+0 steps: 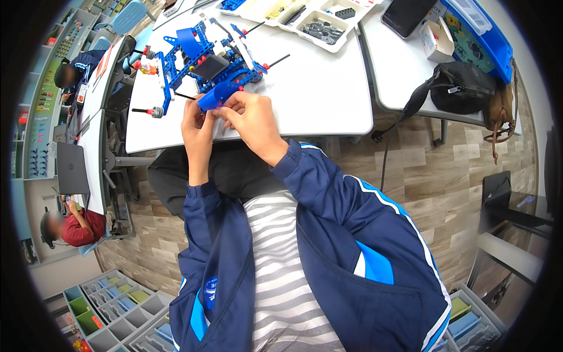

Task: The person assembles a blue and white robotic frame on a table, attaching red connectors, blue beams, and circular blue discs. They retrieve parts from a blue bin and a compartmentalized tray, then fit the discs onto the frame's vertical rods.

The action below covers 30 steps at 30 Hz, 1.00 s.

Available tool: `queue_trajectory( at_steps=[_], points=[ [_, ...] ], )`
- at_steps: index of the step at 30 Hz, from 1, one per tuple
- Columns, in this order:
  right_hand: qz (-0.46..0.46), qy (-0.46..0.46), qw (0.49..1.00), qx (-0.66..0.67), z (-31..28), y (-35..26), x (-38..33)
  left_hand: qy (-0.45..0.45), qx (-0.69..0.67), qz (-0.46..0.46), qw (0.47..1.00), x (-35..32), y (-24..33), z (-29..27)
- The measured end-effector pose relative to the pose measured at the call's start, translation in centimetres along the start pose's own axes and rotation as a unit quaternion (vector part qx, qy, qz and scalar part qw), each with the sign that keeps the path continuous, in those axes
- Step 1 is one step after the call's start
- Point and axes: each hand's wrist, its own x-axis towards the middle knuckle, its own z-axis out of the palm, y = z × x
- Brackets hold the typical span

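Note:
A blue curved panel (214, 96) sits at the near end of a vehicle model (170, 69) built from blue beams, black axles and red and white pieces. My left hand (198, 124) pinches the panel's left end from below. The fingertips of my right hand (251, 116) are closed on its lower right edge. What small piece may lie between the fingertips is hidden, and I cannot tell whether the panel is fixed to the model. A dark grey block (211, 67) is mounted in the model's middle. A small figure (146, 67) with red and white parts is at its left side.
A white sorting tray (333, 44) of loose pieces lies at the white table's (328, 100) far edge. On the right-hand table are a phone (404, 16), a small white box (437, 40), a blue bin (489, 41) and a black bag (460, 88). Two people sit at left, near a laptop (73, 169).

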Motion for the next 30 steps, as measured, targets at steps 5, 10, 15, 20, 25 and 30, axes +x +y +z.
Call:
queue_trajectory(
  at_steps=[5, 10, 15, 20, 25, 30],
  points=[
    [0.005, 0.006, 1.0, 0.017, 0.1, 0.1, 0.0, -0.013, -0.011, -0.001, 1.0, -0.2, 0.1, 0.1],
    [-0.009, 0.002, 1.0, -0.009, -0.2, 0.2, 0.3, -0.011, -0.035, -0.003, 0.999, -0.1, 0.2, 0.2],
    [-0.045, 0.013, 0.997, -0.065, -0.2, 0.5, 0.3, -0.024, -0.011, 0.008, 1.0, 0.0, 0.4, 0.0],
    [-0.064, 0.023, 0.994, -0.083, -0.1, 0.6, 0.3, -0.025, 0.013, 0.01, 1.0, 0.1, 0.5, 0.0],
    [-0.091, 0.015, 0.987, -0.134, -0.4, 0.4, 0.4, -0.033, 0.035, 0.043, 0.998, 0.3, 0.2, 0.0],
    [-0.107, 0.011, 0.986, -0.13, -0.5, 0.1, 0.3, -0.008, 0.001, 0.031, 0.999, 0.3, -0.6, 0.3]
  ],
)
